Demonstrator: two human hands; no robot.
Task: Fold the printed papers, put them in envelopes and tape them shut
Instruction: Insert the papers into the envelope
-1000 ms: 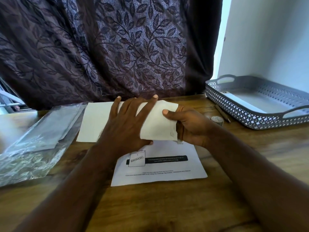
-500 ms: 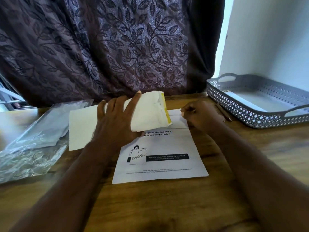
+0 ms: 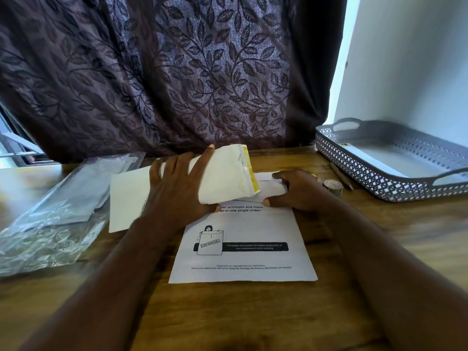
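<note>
Your left grip (image 3: 177,188) is holding the envelope (image 3: 228,173), fingers spread flat across its back and the thumb hooked under the near edge. It's tilted, with the open end and its yellow strip (image 3: 249,171) facing right. Your right grip (image 3: 298,191) sits just beside that open end, thumb and forefinger pinching the near and far edges of the folded paper (image 3: 271,190). The folded paper lies on the far end of the printed sheet (image 3: 243,249), its left end tucked under the envelope's mouth. Another white envelope (image 3: 126,198) lies flat on the tabletop (image 3: 228,312) under your left wrist, with a plastic bag (image 3: 50,211) further left. A tape roll (image 3: 333,186) sits just right of your right grip, near the grey basket (image 3: 379,192).
</note>
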